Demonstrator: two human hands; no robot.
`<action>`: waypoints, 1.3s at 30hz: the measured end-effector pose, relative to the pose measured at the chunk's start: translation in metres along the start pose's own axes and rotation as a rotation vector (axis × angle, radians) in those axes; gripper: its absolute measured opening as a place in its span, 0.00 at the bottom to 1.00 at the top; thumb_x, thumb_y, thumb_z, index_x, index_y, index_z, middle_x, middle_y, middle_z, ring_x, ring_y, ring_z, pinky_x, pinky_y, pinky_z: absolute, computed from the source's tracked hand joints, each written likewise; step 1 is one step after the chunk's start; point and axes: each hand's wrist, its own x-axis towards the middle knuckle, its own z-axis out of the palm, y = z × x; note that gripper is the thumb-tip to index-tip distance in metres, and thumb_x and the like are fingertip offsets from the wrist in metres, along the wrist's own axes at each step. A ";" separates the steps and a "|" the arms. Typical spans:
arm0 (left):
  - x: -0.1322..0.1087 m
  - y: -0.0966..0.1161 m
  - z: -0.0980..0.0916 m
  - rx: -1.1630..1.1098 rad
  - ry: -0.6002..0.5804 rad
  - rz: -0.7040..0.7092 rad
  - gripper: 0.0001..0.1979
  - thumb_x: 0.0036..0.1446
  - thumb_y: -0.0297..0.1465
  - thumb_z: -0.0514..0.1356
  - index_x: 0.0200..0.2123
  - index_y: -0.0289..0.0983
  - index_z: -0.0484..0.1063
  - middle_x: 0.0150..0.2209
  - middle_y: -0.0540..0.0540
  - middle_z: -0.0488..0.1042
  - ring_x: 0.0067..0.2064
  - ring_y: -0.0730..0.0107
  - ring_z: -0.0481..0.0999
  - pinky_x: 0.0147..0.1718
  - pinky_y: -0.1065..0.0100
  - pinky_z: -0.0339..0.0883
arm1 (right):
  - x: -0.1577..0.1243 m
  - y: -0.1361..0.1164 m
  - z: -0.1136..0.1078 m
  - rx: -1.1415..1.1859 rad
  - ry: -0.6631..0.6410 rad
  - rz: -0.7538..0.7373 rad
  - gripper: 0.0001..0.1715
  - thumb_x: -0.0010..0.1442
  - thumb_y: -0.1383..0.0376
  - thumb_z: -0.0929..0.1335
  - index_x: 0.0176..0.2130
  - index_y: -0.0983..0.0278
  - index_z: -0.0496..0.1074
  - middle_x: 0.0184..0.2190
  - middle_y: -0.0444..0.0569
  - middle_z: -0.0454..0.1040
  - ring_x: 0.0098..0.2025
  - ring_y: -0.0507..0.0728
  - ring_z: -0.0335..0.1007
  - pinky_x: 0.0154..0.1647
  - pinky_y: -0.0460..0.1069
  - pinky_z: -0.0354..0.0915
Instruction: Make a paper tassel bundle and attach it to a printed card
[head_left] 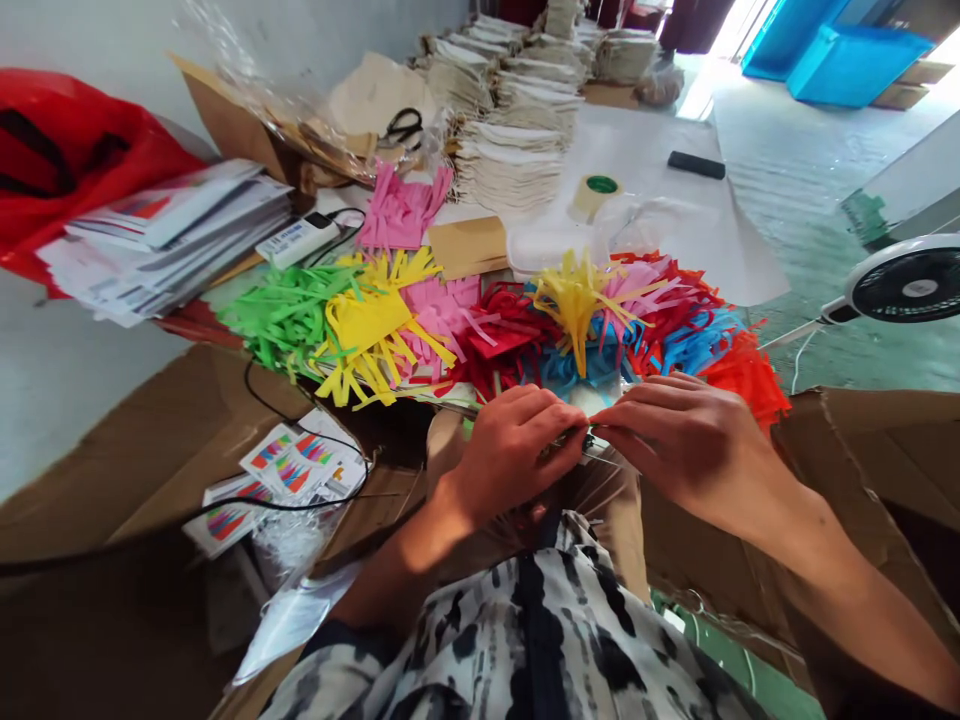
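Observation:
My left hand (521, 450) and my right hand (675, 440) meet at the fingertips in front of my body, near the table's front edge. Both are closed in a pinch. Whatever sits between the fingers is too small and hidden to name. Just beyond them lies a row of fringed paper tassels: green (289, 305), yellow (371, 325), pink (442, 305), dark red (506, 335), blue (581, 360) and orange-red (750, 380). A paler yellow tassel (574, 305) rests on top of the row, closest to my fingertips.
Bundled cloth-like stacks (514, 165) fill the back of the table. Tape (595, 195), a dark bar (696, 165), scissors (405, 128) and a plastic box (555, 248) lie about. A small fan (911, 285) stands right. Printed cards (296, 460) and a black cable (277, 503) are left.

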 end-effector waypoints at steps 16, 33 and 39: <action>-0.002 0.000 0.002 -0.080 -0.003 -0.057 0.03 0.68 0.30 0.66 0.40 0.38 0.79 0.36 0.48 0.84 0.39 0.69 0.80 0.42 0.65 0.71 | -0.007 -0.006 0.004 0.365 0.004 0.334 0.04 0.66 0.64 0.75 0.36 0.58 0.80 0.31 0.40 0.80 0.32 0.50 0.74 0.36 0.47 0.67; -0.018 0.006 0.026 -0.489 0.041 -0.417 0.06 0.64 0.26 0.66 0.44 0.39 0.74 0.40 0.50 0.82 0.40 0.73 0.84 0.43 0.72 0.77 | -0.019 0.002 0.016 0.440 -0.054 0.488 0.04 0.67 0.60 0.75 0.39 0.56 0.81 0.32 0.40 0.81 0.32 0.51 0.77 0.37 0.49 0.68; -0.020 0.005 0.029 -0.426 0.033 -0.355 0.06 0.65 0.28 0.67 0.44 0.39 0.75 0.39 0.49 0.82 0.40 0.72 0.83 0.43 0.71 0.76 | -0.025 0.003 0.017 0.444 -0.079 0.515 0.03 0.65 0.61 0.74 0.37 0.57 0.80 0.31 0.40 0.80 0.32 0.51 0.76 0.36 0.48 0.68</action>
